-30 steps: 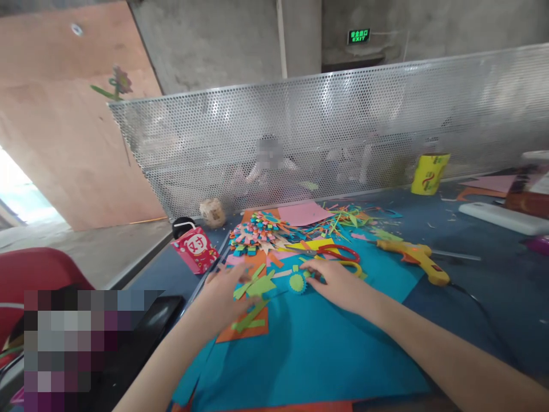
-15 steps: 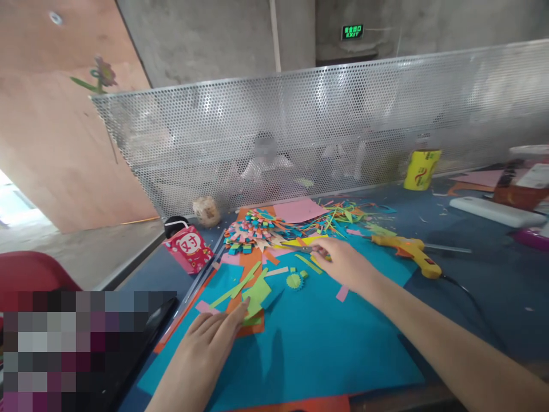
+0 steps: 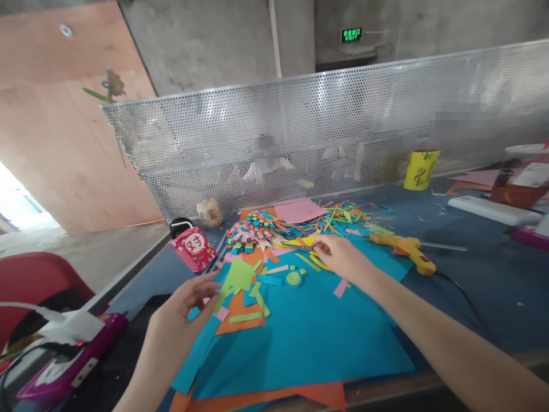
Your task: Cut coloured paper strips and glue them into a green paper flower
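My left hand (image 3: pixel 184 303) is at the left of the big blue sheet (image 3: pixel 309 337), its thumb and fingers closing on the left edge of a light green paper piece (image 3: pixel 240 276). My right hand (image 3: pixel 338 257) grips scissors (image 3: pixel 318 262) with yellow handles; their blades point left and lie close over the paper scraps. Between the hands are a small green and blue gear-edged paper disc (image 3: pixel 294 278), a short blue strip (image 3: pixel 269 280) and several green strips (image 3: pixel 245 317). An orange sheet (image 3: pixel 235 327) shows under the scraps.
A fringed paper flower cluster (image 3: pixel 253 232) and a heap of shreds (image 3: pixel 343 217) lie behind. A yellow glue gun (image 3: pixel 405 249) with its cord is at right. A pink packet (image 3: pixel 195 249) and purple power strip (image 3: pixel 64 366) are at left. A perforated metal screen (image 3: pixel 240 143) stands behind.
My left hand has moved left and lifted, shifting the light green paper leftward and baring more scraps and orange sheet. My right hand has hardly moved. The view has turned slightly left.
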`<state>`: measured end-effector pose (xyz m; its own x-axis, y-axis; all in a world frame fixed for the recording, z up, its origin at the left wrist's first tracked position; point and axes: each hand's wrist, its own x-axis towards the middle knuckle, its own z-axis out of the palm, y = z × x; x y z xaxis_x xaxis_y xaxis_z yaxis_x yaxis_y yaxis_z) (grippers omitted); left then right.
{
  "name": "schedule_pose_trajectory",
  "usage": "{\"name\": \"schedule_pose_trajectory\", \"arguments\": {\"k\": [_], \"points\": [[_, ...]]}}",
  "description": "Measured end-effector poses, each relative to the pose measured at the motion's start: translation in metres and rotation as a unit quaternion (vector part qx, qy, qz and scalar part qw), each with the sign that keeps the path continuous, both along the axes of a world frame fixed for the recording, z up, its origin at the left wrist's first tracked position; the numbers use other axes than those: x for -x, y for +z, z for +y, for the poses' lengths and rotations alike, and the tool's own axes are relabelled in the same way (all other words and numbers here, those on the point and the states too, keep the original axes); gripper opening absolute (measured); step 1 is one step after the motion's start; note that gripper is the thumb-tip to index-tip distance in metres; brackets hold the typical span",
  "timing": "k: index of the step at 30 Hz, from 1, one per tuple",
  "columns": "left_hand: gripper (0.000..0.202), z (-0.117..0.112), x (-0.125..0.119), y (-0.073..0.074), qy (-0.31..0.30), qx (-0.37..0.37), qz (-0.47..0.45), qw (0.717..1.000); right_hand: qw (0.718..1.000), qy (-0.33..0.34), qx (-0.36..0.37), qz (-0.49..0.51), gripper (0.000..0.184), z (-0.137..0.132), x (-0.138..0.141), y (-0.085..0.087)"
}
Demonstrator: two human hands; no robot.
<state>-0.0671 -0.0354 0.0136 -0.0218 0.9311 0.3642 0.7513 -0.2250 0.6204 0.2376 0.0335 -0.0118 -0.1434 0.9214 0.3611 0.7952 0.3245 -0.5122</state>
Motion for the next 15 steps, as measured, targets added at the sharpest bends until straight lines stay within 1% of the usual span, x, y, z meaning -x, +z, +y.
{"name": "schedule_pose_trajectory", "arguments": {"k": [2, 3, 5, 7, 8, 9, 10, 12, 15], "points": [[0.040, 0.009, 0.001, 0.003, -0.017, 0.019, -0.023, 0.999, 1.000, -0.001, 0.006, -0.007, 0.023, -0.001, 0.000, 0.000], [0.038, 0.013, 0.000, 0.003, -0.016, 0.015, -0.004, 1.000, 1.000, -0.003, 0.010, -0.012, 0.022, -0.001, 0.001, 0.000], [0.033, 0.018, -0.004, -0.001, 0.014, -0.026, 0.093, 0.995, 0.999, -0.008, 0.018, -0.026, 0.020, -0.003, 0.003, 0.001], [0.030, 0.017, -0.014, -0.008, 0.032, -0.080, 0.200, 0.976, 0.998, -0.025, 0.022, -0.044, 0.019, -0.004, 0.004, 0.003], [0.031, 0.015, -0.020, -0.012, 0.013, -0.091, 0.237, 0.967, 0.997, -0.040, 0.021, -0.055, 0.018, -0.005, 0.003, 0.005], [0.032, 0.012, -0.027, -0.015, -0.025, -0.093, 0.263, 0.960, 0.996, -0.060, 0.020, -0.067, 0.018, -0.005, 0.002, 0.007], [0.036, 0.008, -0.033, -0.019, -0.067, -0.083, 0.283, 0.953, 0.993, -0.084, 0.018, -0.080, 0.019, -0.005, 0.000, 0.010], [0.043, 0.002, -0.045, -0.023, -0.124, -0.073, 0.307, 0.941, 0.984, -0.146, 0.020, -0.103, 0.020, -0.004, -0.007, 0.015], [0.038, 0.000, -0.052, -0.026, -0.163, -0.086, 0.324, 0.928, 0.956, -0.265, 0.036, -0.120, 0.028, -0.004, -0.026, 0.025]]}}
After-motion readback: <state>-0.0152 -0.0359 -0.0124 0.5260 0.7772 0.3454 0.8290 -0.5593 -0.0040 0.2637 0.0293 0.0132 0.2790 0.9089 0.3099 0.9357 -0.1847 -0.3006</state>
